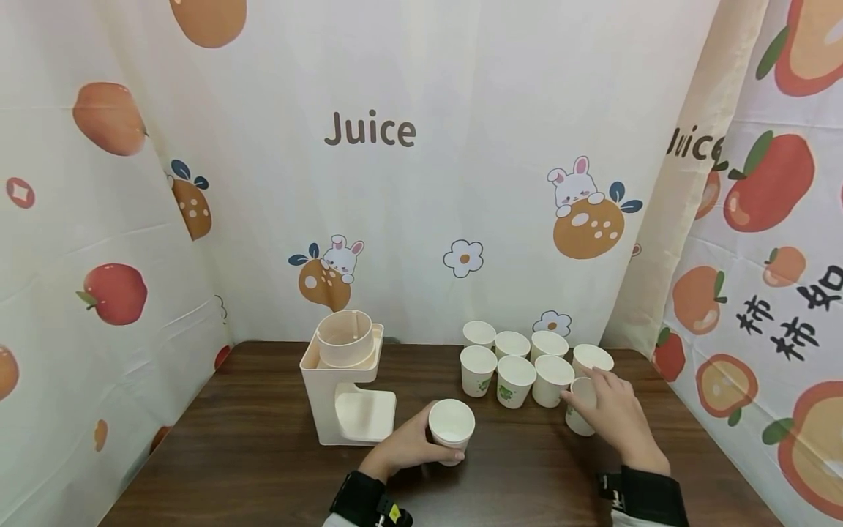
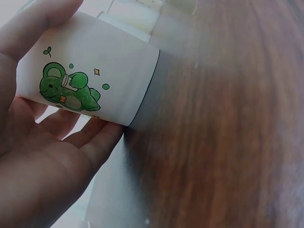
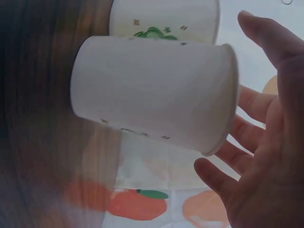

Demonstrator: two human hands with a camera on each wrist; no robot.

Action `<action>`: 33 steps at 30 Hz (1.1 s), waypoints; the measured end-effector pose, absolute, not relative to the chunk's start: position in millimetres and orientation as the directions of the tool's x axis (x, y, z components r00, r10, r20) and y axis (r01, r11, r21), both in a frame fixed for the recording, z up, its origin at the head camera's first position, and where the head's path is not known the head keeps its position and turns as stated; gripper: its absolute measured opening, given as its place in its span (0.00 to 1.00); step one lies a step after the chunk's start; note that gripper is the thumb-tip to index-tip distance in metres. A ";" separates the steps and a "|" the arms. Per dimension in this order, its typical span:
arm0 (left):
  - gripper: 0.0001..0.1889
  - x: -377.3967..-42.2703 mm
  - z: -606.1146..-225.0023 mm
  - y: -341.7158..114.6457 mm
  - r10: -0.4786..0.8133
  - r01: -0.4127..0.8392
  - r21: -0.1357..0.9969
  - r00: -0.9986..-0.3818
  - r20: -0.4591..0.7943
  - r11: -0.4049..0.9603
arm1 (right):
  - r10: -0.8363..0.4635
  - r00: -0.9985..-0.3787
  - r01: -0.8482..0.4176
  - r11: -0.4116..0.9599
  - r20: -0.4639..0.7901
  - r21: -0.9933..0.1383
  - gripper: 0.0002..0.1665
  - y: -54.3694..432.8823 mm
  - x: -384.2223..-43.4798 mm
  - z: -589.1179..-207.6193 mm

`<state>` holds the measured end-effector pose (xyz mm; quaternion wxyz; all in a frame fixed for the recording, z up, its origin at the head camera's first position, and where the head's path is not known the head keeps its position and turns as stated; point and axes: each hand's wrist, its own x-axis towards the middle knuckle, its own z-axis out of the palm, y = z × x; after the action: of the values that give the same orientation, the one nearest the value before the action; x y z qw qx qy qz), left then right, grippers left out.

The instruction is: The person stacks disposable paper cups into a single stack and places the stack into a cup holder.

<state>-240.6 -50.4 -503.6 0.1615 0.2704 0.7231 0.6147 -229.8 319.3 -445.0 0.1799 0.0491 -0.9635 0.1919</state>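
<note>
My left hand point(image 1: 410, 441) grips a white paper cup point(image 1: 451, 424), thumb on one side and fingers curled round the other. In the left wrist view that cup point(image 2: 95, 61) shows a green cartoon bear, and its base sits at the wooden tabletop point(image 2: 223, 123). My right hand point(image 1: 619, 419) is over the front right paper cup point(image 1: 578, 423) of a group. Seen from the right wrist, its fingers are spread around the rim of the cup point(image 3: 152, 90), with the thumb held away from the wall. A second cup point(image 3: 164, 19) stands behind it.
Several more white paper cups point(image 1: 516, 384) stand close together in two rows at the back right. Left of my left hand is a cream-coloured appliance point(image 1: 320, 406) with a round container point(image 1: 345, 344) on top and a low platform point(image 1: 372, 413). A printed curtain point(image 1: 408, 197) surrounds the table.
</note>
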 end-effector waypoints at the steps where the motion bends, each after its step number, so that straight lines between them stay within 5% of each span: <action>1: 0.40 -240.3 -503.5 -50.3 0.589 0.192 0.977 -0.802 0.100 0.095 | -0.021 -0.935 -0.156 0.921 0.355 -0.356 0.43 320.3 -229.5 -445.7; 33: 0.40 -240.3 -502.0 -51.6 0.578 0.189 0.976 -0.811 0.093 0.107 | -0.034 -0.946 -0.171 0.897 0.322 -0.407 0.43 325.3 -227.0 -444.0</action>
<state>-240.3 -51.6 -502.0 0.1584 0.2635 0.7269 0.6141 -227.0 325.3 -444.0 0.1553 0.0533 -0.9615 0.2203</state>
